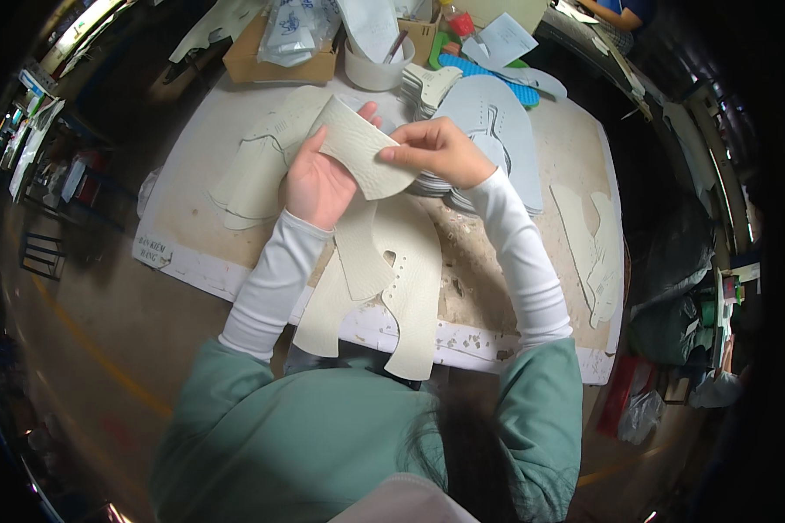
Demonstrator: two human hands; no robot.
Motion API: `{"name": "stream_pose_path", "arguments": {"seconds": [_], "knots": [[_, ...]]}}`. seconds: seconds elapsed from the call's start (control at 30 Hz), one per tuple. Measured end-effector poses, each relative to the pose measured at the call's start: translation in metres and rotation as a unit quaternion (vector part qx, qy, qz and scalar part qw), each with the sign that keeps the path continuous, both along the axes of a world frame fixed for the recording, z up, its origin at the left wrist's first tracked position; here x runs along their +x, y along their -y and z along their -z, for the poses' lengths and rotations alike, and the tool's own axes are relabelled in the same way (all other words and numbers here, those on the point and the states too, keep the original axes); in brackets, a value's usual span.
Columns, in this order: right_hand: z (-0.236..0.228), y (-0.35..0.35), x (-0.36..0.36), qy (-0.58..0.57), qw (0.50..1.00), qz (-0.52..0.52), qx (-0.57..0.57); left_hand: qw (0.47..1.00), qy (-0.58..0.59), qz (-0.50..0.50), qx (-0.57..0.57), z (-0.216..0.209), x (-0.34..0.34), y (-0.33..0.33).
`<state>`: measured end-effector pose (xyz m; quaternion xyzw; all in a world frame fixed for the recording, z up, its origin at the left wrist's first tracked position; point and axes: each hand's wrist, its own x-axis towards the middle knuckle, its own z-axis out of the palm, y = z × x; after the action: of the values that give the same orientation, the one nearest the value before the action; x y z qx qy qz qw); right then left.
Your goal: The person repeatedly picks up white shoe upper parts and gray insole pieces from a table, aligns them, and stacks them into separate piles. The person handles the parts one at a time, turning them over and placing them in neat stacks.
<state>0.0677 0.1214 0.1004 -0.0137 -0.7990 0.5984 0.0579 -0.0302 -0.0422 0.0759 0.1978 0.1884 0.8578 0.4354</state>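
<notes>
A cream, grained shoe-upper piece [362, 157], curved and bent, is held up above the table between my two hands. My left hand [318, 179] has its palm turned up, with the thumb on the piece's left side and the fingers partly hidden behind it. At the piece's right edge, my right hand [438, 150] pinches it between thumb and fingers. Below lies a larger cream shoe upper [419, 253] with a row of small holes, its lower ends hanging past the near table edge. A narrower cream piece [359, 253] overlaps it on the left.
More cream pieces [253, 183] lie at left and a cut upper [597, 253] at right. Behind my right hand stand grey-blue stacked uppers [516, 113] and a smaller cream stack [429, 85]. A white tub [373, 74] and a cardboard box [244, 63] line the far edge.
</notes>
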Motion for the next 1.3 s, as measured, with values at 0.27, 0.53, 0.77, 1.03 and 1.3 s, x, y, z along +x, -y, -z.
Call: {"name": "stream_pose_path", "arguments": {"seconds": [0.27, 0.53, 0.77, 1.03, 1.3], "knots": [[0.012, -0.067, -0.09, -0.156, 0.901, 0.194, 0.356, 0.995, -0.022, -0.037, 0.091, 0.008, -0.011, 0.0], [0.041, -0.079, -0.175, -0.183, 0.823, 0.27, 0.465, 0.996, -0.019, -0.039, 0.083, 0.008, -0.014, 0.001], [0.013, -0.087, -0.167, -0.306, 0.809, 0.423, 0.269, 0.997, -0.007, -0.053, 0.063, 0.012, -0.015, 0.002], [-0.048, -0.027, -0.102, -0.41, 0.865, 0.226, -0.179, 0.992, -0.107, -0.023, -0.062, 0.027, -0.022, 0.0], [-0.011, 0.04, -0.048, -0.281, 0.913, 0.251, -0.158, 0.981, -0.16, -0.105, -0.034, 0.035, -0.01, 0.0]]}}
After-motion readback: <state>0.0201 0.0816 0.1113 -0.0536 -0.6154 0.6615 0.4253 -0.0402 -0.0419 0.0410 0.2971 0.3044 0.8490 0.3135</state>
